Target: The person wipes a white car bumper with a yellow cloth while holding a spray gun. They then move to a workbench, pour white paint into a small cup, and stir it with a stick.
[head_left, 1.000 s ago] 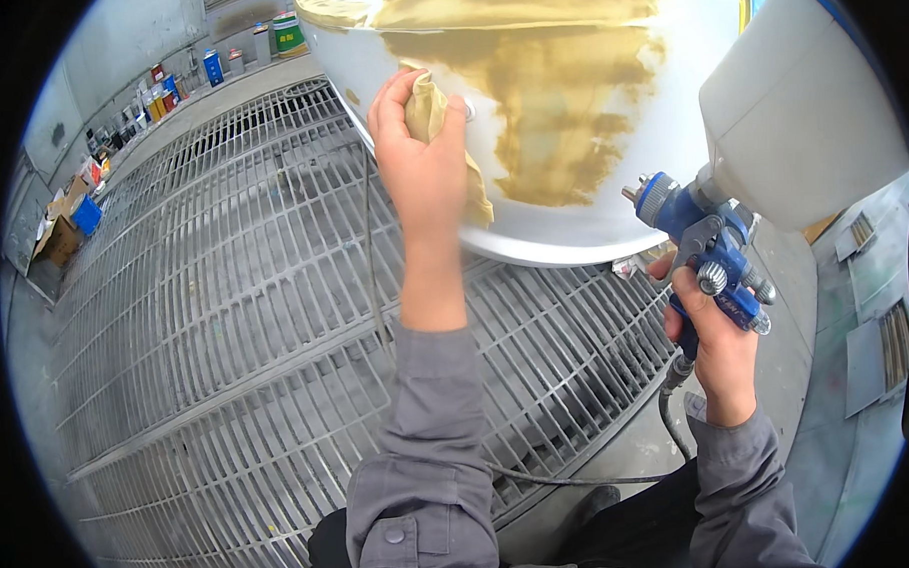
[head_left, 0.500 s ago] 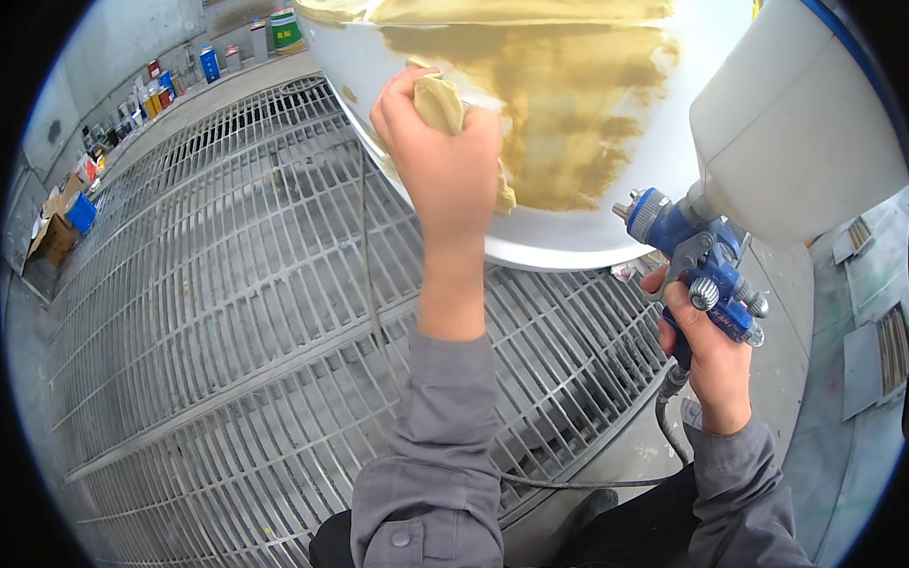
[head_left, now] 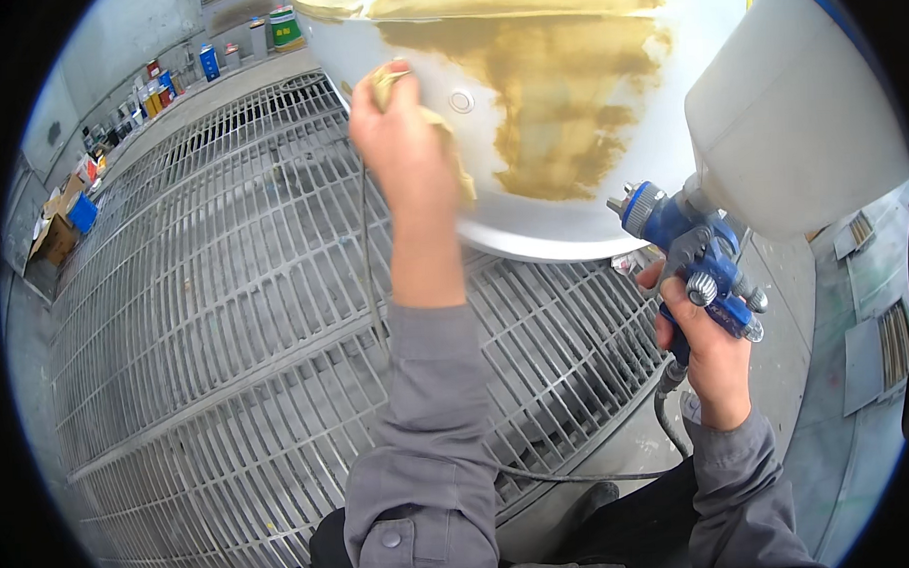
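Observation:
My left hand [head_left: 401,161], blurred by motion, grips a crumpled yellowish cloth [head_left: 443,132] against the left side of a curved white panel [head_left: 640,192]. A mottled olive-tan coating [head_left: 563,100] covers the middle and top of that panel, and a small round fitting [head_left: 460,101] shows beside my hand. In my right hand [head_left: 705,345] is a blue and silver spray gun [head_left: 707,273], held upright, with a large translucent white cup [head_left: 793,107] on top. A dark hose [head_left: 666,427] runs down from the gun's handle.
Metal grating [head_left: 195,293] covers the floor under the panel. Along the back wall stand several cans and bottles [head_left: 209,62], with a cardboard box [head_left: 53,243] and a blue container [head_left: 80,213] at the left. Flat boards [head_left: 863,365] lie at the right.
My left hand has moved with the cloth up and to the left since half a second ago, uncovering the round fitting. My right hand and the spray gun have shifted only slightly.

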### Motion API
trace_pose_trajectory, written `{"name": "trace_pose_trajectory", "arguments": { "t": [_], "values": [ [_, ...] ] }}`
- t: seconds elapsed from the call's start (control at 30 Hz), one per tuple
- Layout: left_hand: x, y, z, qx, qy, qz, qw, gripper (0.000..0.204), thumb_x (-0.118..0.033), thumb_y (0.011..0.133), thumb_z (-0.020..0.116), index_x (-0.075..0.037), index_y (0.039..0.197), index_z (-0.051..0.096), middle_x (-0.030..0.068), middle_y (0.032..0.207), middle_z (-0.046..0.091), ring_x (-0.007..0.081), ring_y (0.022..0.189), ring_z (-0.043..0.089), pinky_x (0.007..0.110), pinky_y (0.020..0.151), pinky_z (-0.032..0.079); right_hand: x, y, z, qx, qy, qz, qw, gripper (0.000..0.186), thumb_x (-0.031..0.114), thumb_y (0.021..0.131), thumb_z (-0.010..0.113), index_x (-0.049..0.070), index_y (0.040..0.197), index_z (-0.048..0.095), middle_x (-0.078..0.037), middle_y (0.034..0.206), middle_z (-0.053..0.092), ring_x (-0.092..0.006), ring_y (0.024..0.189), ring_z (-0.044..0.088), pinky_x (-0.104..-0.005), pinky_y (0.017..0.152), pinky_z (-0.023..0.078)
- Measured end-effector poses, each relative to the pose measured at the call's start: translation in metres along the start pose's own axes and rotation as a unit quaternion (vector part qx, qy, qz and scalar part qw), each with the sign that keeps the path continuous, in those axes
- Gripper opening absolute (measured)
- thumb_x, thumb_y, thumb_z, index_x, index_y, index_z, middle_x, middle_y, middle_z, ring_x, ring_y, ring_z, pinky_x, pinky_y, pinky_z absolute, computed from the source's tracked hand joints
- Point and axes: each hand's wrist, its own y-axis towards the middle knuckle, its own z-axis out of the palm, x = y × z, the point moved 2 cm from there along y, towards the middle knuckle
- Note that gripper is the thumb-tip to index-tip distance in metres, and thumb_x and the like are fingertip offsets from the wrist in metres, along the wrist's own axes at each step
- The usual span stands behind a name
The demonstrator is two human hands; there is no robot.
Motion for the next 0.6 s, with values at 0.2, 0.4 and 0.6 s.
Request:
{"name": "trace_pose_trajectory", "arguments": {
  "t": [0.2,0.4,0.6],
  "values": [
    [0.028,0.003,-0.014,0.003,0.008,0.170,0.985,0.034,-0.008,0.106,0.051,-0.003,0.139,0.059,0.0159,0.136,0.061,0.0263,0.126,0.060,0.037,0.107,0.049,0.006,-0.006,0.000,-0.012,0.011,-0.009,1.000,0.017,0.018,0.100,0.066,0.002,0.105,0.066,-0.011,0.105,0.071,-0.0092,0.062,0.055,-0.0252,0.058,0.045],
    [0.062,-0.012,-0.014,0.060,0.302,0.429,0.849,0.057,-0.022,0.106,0.049,-0.005,0.160,0.042,0.0161,0.165,0.041,0.0380,0.153,0.037,0.051,0.126,0.028,0.002,-0.010,0.007,-0.032,0.013,0.001,0.999,0.018,0.017,0.100,0.065,0.001,0.107,0.065,-0.013,0.107,0.071,-0.0103,0.061,0.055,-0.0259,0.058,0.045],
    [0.111,-0.103,-0.012,0.066,0.438,0.410,0.797,0.065,-0.037,0.108,0.046,-0.006,0.164,0.035,0.0183,0.170,0.033,0.0424,0.157,0.028,0.056,0.127,0.018,0.008,-0.014,0.016,-0.016,0.005,-0.006,1.000,0.014,0.012,0.101,0.064,-0.001,0.105,0.067,-0.006,0.096,0.069,-0.0088,0.064,0.055,-0.0259,0.060,0.044]
  ]
}}
